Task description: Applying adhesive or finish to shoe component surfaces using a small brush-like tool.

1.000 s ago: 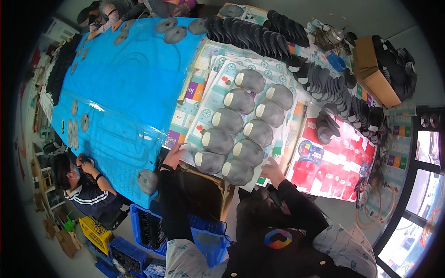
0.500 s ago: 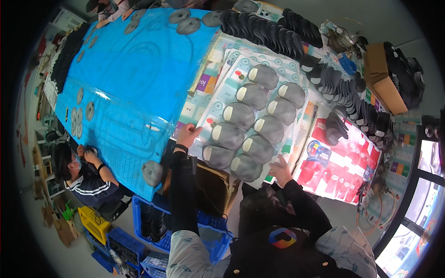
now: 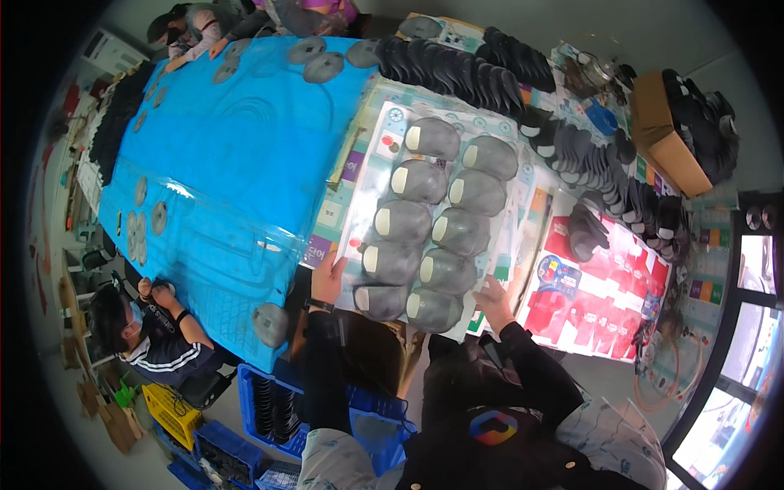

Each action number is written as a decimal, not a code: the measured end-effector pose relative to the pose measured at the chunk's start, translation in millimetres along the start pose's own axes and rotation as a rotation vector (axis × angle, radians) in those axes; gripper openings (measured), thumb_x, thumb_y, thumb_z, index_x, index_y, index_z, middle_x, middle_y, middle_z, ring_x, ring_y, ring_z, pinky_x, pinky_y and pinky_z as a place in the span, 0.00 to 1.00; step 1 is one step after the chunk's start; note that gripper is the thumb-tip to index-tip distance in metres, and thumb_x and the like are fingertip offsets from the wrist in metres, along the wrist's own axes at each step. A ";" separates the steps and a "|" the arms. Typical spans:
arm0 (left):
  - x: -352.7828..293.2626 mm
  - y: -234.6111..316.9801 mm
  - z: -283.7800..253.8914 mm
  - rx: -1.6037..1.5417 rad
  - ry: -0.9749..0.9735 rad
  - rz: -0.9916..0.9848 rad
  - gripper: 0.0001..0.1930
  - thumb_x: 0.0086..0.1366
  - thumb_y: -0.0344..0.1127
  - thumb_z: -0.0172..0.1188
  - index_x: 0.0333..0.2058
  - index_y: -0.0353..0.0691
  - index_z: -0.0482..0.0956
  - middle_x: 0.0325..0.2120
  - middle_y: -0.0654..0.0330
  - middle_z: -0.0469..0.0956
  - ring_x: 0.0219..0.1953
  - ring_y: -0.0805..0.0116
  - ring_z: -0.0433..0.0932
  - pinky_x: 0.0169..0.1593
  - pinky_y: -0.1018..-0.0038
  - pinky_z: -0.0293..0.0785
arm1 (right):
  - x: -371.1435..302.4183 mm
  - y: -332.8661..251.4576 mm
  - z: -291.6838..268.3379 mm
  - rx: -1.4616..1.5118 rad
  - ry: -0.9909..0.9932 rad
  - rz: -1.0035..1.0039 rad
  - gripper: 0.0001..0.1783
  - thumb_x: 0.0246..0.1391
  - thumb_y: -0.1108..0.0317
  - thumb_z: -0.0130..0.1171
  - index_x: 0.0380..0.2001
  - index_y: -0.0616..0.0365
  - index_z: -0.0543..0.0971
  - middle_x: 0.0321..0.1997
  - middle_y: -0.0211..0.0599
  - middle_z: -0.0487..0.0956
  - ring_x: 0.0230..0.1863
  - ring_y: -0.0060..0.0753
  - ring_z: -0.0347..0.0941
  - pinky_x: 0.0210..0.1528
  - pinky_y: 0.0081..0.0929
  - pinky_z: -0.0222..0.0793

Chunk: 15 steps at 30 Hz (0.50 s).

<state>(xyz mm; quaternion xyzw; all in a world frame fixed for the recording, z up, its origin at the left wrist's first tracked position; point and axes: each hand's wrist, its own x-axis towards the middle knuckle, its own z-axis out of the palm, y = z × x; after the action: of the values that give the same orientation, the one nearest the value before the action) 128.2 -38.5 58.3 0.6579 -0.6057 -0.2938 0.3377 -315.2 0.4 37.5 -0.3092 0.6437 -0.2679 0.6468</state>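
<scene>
A pale printed board [image 3: 370,196] lies in front of me, its near end toward my body. Two columns of dark grey rounded pads [image 3: 454,231], each with a cream patch at its left end, rest on it. My left hand [image 3: 327,280] grips the board's left edge near its lower corner, fingers partly hidden by the edge. At the opposite near side, my right hand [image 3: 495,302] pinches the right edge, its thumb on top. Both hands are closed on the same board.
Left is a blue-covered table [image 3: 220,180] with grey oval pieces and people working at it. Overlapping dark pads [image 3: 449,65] line the far side. To the right stand a red-and-white printed surface [image 3: 588,286] and a cardboard box [image 3: 661,135]. Blue crates [image 3: 269,408] sit below left.
The board has turned slightly counterclockwise, its far end swinging left, with the pads still on it. My left hand has moved slightly down and left along with it; the right stays nearly in place.
</scene>
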 end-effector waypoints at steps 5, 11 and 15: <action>-32.6 -27.2 -21.5 -0.363 0.148 -0.357 0.13 0.75 0.31 0.58 0.54 0.35 0.80 0.38 0.65 0.81 0.38 0.80 0.77 0.40 0.76 0.76 | 37.8 -60.1 19.0 -0.135 -0.188 -0.194 0.28 0.59 0.76 0.63 0.62 0.59 0.69 0.26 0.25 0.72 0.27 0.18 0.71 0.28 0.23 0.72; -33.9 -74.2 -39.1 -0.560 0.424 -0.373 0.10 0.75 0.34 0.59 0.50 0.37 0.81 0.32 0.72 0.78 0.32 0.85 0.69 0.35 0.83 0.67 | 147.0 -148.4 91.0 -0.445 -0.316 -0.321 0.31 0.59 0.74 0.63 0.66 0.60 0.70 0.29 0.30 0.78 0.26 0.20 0.71 0.28 0.24 0.72; -17.2 -104.3 -50.5 -0.596 0.568 -0.398 0.10 0.75 0.34 0.59 0.49 0.35 0.81 0.35 0.69 0.80 0.33 0.84 0.71 0.36 0.82 0.68 | 223.9 -199.1 165.0 -0.619 -0.390 -0.496 0.30 0.56 0.75 0.65 0.63 0.58 0.74 0.35 0.43 0.82 0.33 0.30 0.75 0.40 0.31 0.75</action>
<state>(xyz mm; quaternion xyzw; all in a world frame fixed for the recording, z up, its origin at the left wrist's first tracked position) 229.2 -13.0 4.7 0.6901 -0.2400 -0.3223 0.6019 -134.0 -289.7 33.2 -0.6784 0.4659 -0.1464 0.5489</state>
